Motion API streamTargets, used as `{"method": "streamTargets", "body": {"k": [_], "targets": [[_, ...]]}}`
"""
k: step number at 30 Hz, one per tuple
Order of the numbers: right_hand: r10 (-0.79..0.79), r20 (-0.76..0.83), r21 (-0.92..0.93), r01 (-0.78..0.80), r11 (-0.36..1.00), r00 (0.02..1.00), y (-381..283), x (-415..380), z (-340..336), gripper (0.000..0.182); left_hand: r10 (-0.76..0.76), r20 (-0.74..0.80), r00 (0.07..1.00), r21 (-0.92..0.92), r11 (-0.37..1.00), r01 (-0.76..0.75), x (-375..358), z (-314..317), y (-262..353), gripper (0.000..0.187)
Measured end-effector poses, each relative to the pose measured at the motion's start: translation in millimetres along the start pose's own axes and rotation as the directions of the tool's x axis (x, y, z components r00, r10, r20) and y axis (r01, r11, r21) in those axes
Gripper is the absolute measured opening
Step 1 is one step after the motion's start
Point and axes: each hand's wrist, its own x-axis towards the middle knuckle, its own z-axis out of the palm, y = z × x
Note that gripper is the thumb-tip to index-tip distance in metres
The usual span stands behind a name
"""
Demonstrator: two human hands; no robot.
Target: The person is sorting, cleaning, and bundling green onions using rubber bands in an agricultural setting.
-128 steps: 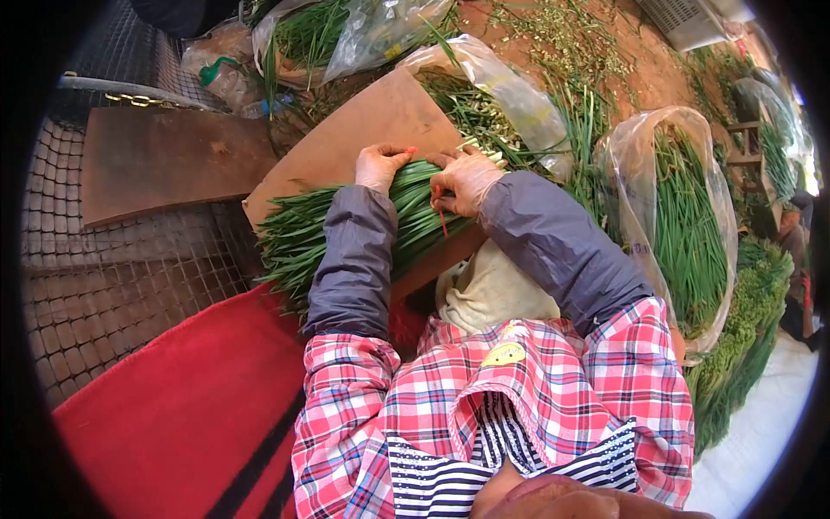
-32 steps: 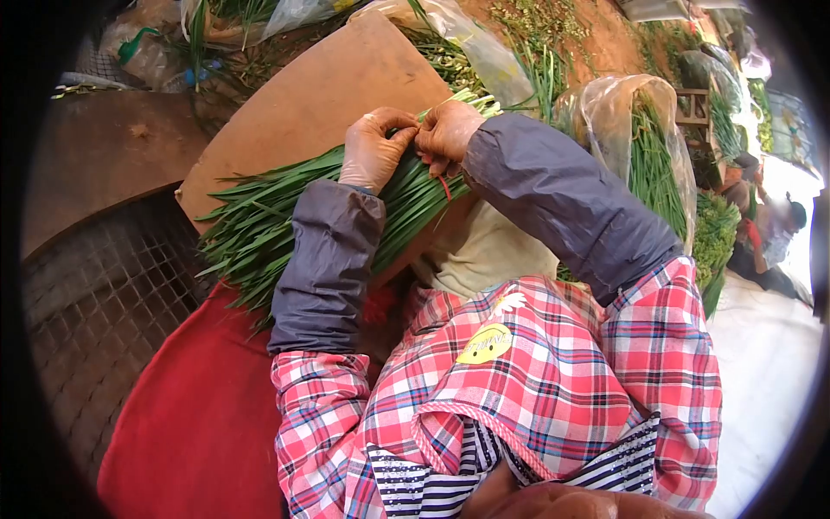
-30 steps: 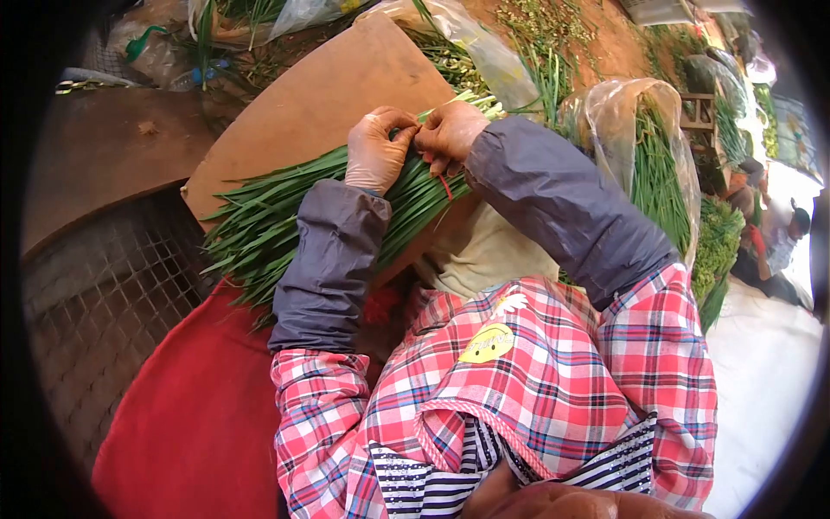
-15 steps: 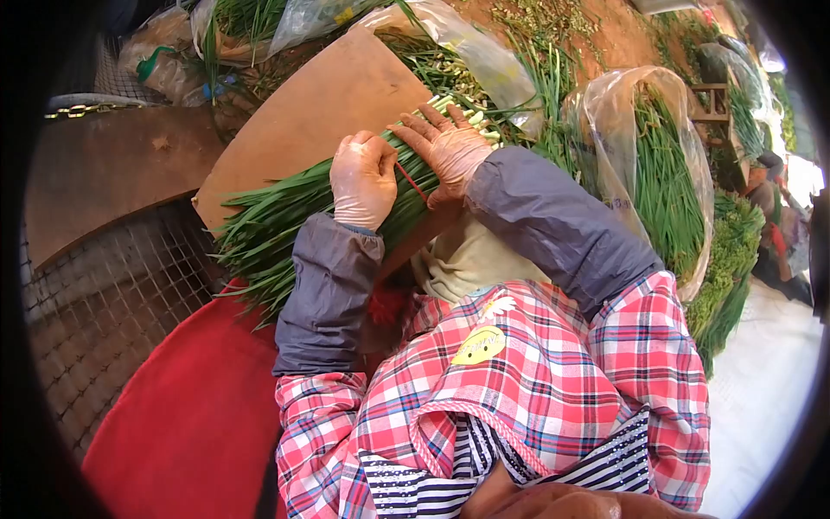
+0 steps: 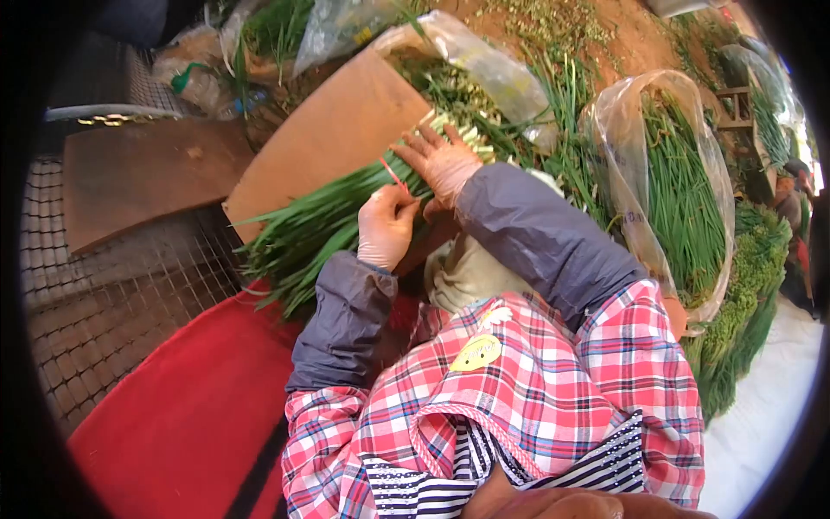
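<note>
A bunch of long green chives (image 5: 324, 221) lies slanting across a brown board (image 5: 333, 121), its pale ends toward the upper right. A thin red band (image 5: 393, 174) crosses over the bunch. At the near side of the bunch, my left hand (image 5: 386, 227) is closed, with thumb and fingers pinching the band's lower end. My right hand (image 5: 443, 164) rests on the bunch near the pale ends, fingers stretched out and slightly apart, holding the stalks down. Both hands wear thin translucent gloves. The underside of the bunch is hidden.
To the right stands a clear plastic bag (image 5: 627, 173) full of green stalks. Beyond the board lie loose stalks and another plastic bag (image 5: 471, 56). A second brown board (image 5: 151, 182) sits on wire mesh (image 5: 95, 329) at left. Red cloth (image 5: 190, 406) spreads at lower left.
My left hand has come down from above the bunch to its near side, drawing the red band's end along. My right hand stays on the stalks. The view has shifted slightly.
</note>
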Motion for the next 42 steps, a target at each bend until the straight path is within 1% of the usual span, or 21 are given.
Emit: {"method": "streamTargets", "body": {"k": [2, 3, 6, 7, 9, 10, 17, 20, 22, 24, 25, 26, 27, 28, 30, 33, 36, 38, 39, 40, 42], "targets": [[0.013, 0.024, -0.005, -0.013, 1.000, 1.000, -0.9, 2.7, -1.2, 0.109, -0.311, 0.120, 0.943, -0.171, 0.929, 0.328, 4.2, -11.5, 3.1, 0.009], [-0.009, -0.012, -0.009, 0.009, 1.000, 1.000, -0.5, 6.8, 5.4, 0.108, -0.064, 0.009, 0.998, 0.048, 0.997, 0.063, 2.2, -15.6, 6.1, 0.011], [-0.026, -0.073, -0.005, 0.026, 1.000, 0.997, 2.9, 12.8, 10.6, 0.108, -0.295, -0.007, 0.955, -0.236, 0.929, 0.285, 3.0, -12.2, 8.3, 0.012], [-0.033, -0.069, 0.012, 0.034, 0.999, 0.997, 1.9, 12.3, 7.5, 0.109, -0.235, -0.054, 0.971, -0.306, 0.929, 0.208, 4.2, -6.8, -5.6, 0.010], [-0.041, -0.068, 0.043, 0.044, 0.998, 0.997, 1.3, 7.8, 0.5, 0.109, -0.263, -0.087, 0.961, -0.223, 0.945, 0.238, 6.7, -10.7, 4.6, 0.011], [-0.039, -0.062, 0.056, 0.043, 0.997, 0.997, 2.5, 5.1, -3.2, 0.109, -0.125, -0.124, 0.984, -0.095, 0.989, 0.113, 10.9, -10.8, -2.4, 0.012], [-0.104, -0.104, 0.057, 0.110, 0.992, 0.989, -6.5, -15.6, -8.5, 0.105, -0.143, -0.079, 0.987, -0.169, 0.977, 0.128, -11.3, -17.1, 2.6, 0.005], [-0.079, -0.147, 0.100, 0.094, 0.991, 0.986, -7.6, -9.0, -0.9, 0.092, -0.135, -0.090, 0.987, -0.164, 0.979, 0.119, -24.4, -21.7, 0.3, 0.004], [-0.030, -0.484, 0.140, 0.112, 0.984, 0.874, 4.8, -7.6, 2.3, 0.068, -0.115, -0.091, 0.989, -0.179, 0.979, 0.097, -38.6, -23.4, -4.8, 0.003], [0.103, -0.319, 0.186, -0.044, 0.982, 0.942, 28.8, -5.8, -23.6, 0.058, -0.088, 0.051, 0.995, -0.218, 0.971, 0.097, -59.1, -21.0, 8.9, 0.002], [0.167, -0.230, 0.189, -0.125, 0.974, 0.959, 40.9, -4.5, -34.3, 0.053, -0.168, 0.205, 0.964, -0.297, 0.928, 0.225, -69.9, -17.1, 7.1, 0.002], [0.114, -0.373, 0.234, -0.026, 0.972, 0.921, 40.8, -18.4, -59.4, 0.053, -0.242, 0.353, 0.904, -0.336, 0.869, 0.364, -81.1, -13.0, 5.8, 0.005], [0.160, -0.363, 0.261, -0.065, 0.963, 0.918, 44.0, -7.5, -62.6, 0.054, -0.351, 0.428, 0.833, -0.391, 0.759, 0.521, -89.5, -10.5, 13.2, 0.011], [0.208, -0.239, 0.305, -0.130, 0.944, 0.948, 32.9, -7.4, -85.0, 0.057, -0.303, 0.464, 0.832, -0.493, 0.692, 0.527, -98.7, -6.5, 5.1, 0.024], [0.133, -0.306, 0.171, -0.083, 0.982, 0.943, 23.5, 6.6, -83.4, 0.063, -0.340, 0.523, 0.782, -0.678, 0.390, 0.623, -109.7, 0.9, -5.3, 0.048], [0.025, -0.141, 0.109, -0.009, 0.994, 0.990, -3.3, 43.6, -79.5, 0.071, -0.303, 0.516, 0.801, -0.848, -0.047, 0.528, -109.1, 10.3, -10.0, 0.065], [0.020, -0.129, 0.070, -0.011, 0.997, 0.991, -15.5, 79.1, -46.9, 0.074, -0.373, 0.468, 0.801, -0.875, -0.328, 0.358, -99.4, 29.5, -19.6, 0.073], [0.013, 0.267, 0.104, -0.042, 0.994, 0.964, -30.5, 57.8, -67.8, 0.072, -0.345, 0.386, 0.855, -0.881, -0.412, 0.231, -92.5, 31.0, -4.4, 0.071], [0.075, -0.045, 0.090, -0.071, 0.993, 0.996, -30.5, 48.8, -25.4, 0.070, -0.332, 0.362, 0.871, -0.869, -0.458, 0.187, -88.3, 28.7, 3.1, 0.070], [0.049, 0.193, 0.221, -0.092, 0.971, 0.980, -28.6, 31.1, -44.5, 0.070, -0.309, 0.351, 0.884, -0.843, -0.514, 0.156, -81.2, 29.1, 6.8, 0.069], [0.036, 0.269, 0.320, -0.125, 0.939, 0.962, -27.2, 11.3, -54.4, 0.067, -0.291, 0.369, 0.883, -0.827, -0.536, 0.169, -77.1, 30.6, 0.6, 0.066]]}}
